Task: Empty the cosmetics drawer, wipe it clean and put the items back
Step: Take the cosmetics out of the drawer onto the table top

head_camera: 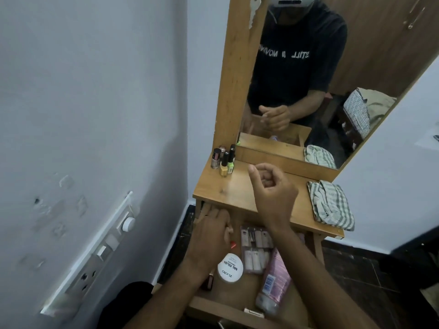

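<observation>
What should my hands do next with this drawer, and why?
Probably lift another item out with the left hand, which is already in the drawer. The tub, tube and packet lie inside; only the bottles stand on top, and the right hand holds nothing.

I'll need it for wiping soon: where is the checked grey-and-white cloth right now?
In the head view, the checked grey-and-white cloth lies crumpled on the wooden tabletop's right end, below the mirror, right of the raised right hand.
</observation>
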